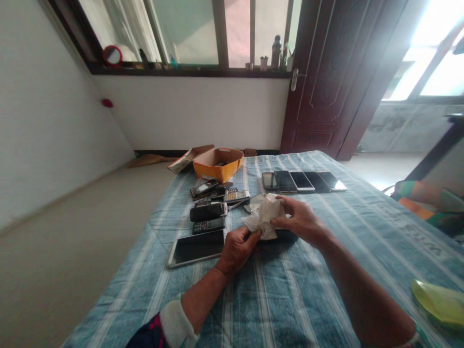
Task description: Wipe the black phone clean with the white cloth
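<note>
A crumpled white tissue [267,212] is between my two hands, above the striped blue cloth. My left hand [237,247] pinches its lower left edge between thumb and fingers. From the other side, my right hand [304,221] grips the tissue with its fingertips. Just beneath sits a dark object [286,236], mostly covered, and I cannot make out its kind. Left of my hands lie a tablet [198,247] with a white frame, a black keypad phone [209,225], a dark phone [206,211] and a pile with a silver keypad phone [236,195].
An orange cardboard box [221,171] with its lid open stands at the table's far left. Several smartphones [301,181] lie in a row at the back right. A yellow-green item [438,302] rests near the right edge. Beyond are a dark red door [326,87] and a window sill.
</note>
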Demonstrator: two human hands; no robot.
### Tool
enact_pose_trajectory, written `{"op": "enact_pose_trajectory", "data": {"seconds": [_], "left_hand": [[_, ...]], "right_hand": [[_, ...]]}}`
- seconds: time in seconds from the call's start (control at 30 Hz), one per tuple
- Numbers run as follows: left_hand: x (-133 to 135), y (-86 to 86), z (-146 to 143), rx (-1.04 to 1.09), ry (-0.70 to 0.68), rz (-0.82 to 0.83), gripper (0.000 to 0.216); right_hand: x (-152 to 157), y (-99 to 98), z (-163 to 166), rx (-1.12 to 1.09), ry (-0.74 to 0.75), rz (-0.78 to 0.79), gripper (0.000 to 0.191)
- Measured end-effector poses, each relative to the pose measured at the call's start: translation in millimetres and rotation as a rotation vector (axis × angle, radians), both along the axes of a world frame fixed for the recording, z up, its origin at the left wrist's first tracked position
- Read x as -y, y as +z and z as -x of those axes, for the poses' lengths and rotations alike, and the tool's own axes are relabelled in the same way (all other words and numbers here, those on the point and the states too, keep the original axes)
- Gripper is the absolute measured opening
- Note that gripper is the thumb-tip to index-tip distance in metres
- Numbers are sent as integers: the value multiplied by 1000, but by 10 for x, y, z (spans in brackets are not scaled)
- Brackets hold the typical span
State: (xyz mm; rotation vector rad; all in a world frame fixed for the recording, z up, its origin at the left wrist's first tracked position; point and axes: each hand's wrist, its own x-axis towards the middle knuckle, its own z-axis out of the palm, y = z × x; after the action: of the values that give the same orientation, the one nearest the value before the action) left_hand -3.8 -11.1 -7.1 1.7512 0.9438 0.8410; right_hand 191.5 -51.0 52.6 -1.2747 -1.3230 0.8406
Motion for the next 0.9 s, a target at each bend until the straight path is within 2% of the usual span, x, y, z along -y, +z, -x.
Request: {"op": "enact_pose_trajectory", "data": {"seconds": [0.07, 0.13, 0.27, 0.37, 0.57, 0.73, 0.9], "left_hand": [[6, 4, -2, 9, 1, 12, 36], [11, 12, -3, 21, 1, 26, 36], [2, 4, 1, 15, 19, 32, 36], [-21, -37, 9, 5, 2, 32, 36], [-41, -63, 21, -2, 7, 8, 36], [-43, -32, 17, -10, -3, -28, 33], [-58, -61, 7, -7, 9, -14, 34]], "right_hand": [[-33, -57, 90, 39, -84, -25, 48], [-56, -94, 142, -53, -158, -30, 45], [-79, -108, 106, -478, -68, 14, 45], [-105, -120, 24, -670, -33, 56, 40], [-146, -144, -114, -735, -3, 59, 37], [-115, -83, -262, -741, -42, 60, 28], [-75, -59, -317, -775, -57, 73, 29]]}}
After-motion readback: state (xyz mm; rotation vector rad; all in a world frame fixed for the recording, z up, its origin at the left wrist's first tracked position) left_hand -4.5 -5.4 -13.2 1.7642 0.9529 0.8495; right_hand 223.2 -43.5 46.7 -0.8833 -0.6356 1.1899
